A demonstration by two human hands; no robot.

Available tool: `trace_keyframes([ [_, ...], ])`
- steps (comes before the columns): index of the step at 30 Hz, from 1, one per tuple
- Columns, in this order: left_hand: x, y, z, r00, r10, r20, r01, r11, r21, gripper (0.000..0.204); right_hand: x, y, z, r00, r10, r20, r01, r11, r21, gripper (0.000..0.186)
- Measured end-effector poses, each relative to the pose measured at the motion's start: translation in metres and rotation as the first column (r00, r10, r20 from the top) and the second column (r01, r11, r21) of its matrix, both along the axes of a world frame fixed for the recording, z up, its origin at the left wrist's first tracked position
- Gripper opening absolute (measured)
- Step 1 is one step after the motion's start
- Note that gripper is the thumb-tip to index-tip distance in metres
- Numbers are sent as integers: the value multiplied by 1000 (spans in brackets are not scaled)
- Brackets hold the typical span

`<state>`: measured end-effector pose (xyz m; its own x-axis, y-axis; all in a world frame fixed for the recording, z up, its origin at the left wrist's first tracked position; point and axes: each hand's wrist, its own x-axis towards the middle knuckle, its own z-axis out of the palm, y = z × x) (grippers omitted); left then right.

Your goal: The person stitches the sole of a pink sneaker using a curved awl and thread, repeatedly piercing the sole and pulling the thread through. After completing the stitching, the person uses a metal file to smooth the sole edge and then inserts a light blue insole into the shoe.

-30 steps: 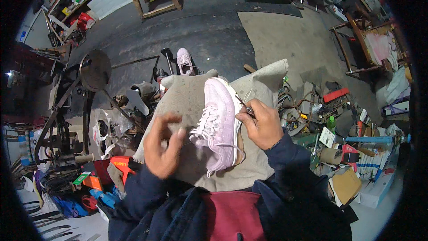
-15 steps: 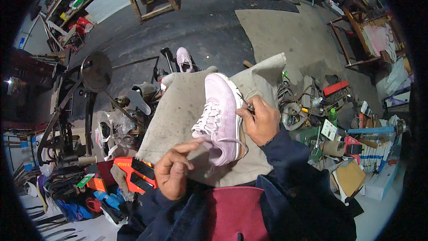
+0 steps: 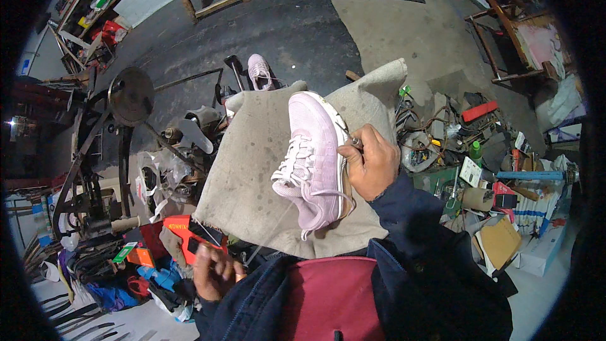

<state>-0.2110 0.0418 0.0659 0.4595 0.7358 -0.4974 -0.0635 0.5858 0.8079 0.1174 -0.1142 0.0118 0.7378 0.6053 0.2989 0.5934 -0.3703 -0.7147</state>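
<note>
A pale pink sneaker (image 3: 319,151) with white laces lies on a grey cloth (image 3: 246,170) over my lap, its toe pointing away from me. My right hand (image 3: 377,163) is closed around the metal handle of an awl (image 3: 356,143), beside the outer edge of the sole. The awl's tip is hidden. Low on the left, my left hand (image 3: 214,273) has its fingers curled and slightly blurred. A thin pale thread (image 3: 254,254) runs taut from the shoe's opening down to it. Some yellowish band shows on one finger.
The matching pink sneaker (image 3: 259,71) stands on the floor beyond the cloth. An iron machine with a round wheel (image 3: 131,96) rises at the left. Tools and wires around a red block (image 3: 479,110) clutter the right. An orange-red box (image 3: 180,230) sits near my left hand.
My left hand has moved from beside the shoe's heel down and left, drawing out the thread. My right hand stays by the sole with the awl.
</note>
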Motion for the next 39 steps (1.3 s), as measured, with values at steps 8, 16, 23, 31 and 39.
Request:
trace_keyframes([
  [8,-10,-33,11,963,-163,-216,129,978,-162,33,-2,0,-1,999,-29,23,29,1000,-12,27],
  [16,-31,-49,2,948,-146,-282,94,977,-189,33,0,5,-1,998,12,55,-11,1000,-14,22],
  [23,-56,31,-29,979,202,16,-202,977,72,30,-1,-2,2,1000,-14,11,14,1000,3,24],
  [31,4,23,-15,985,128,-114,2,657,754,45,0,-10,1,995,-67,-75,73,994,85,22],
  [39,120,-27,-3,816,-529,232,548,836,-22,64,7,-11,-1,989,-80,-121,95,987,126,19],
])
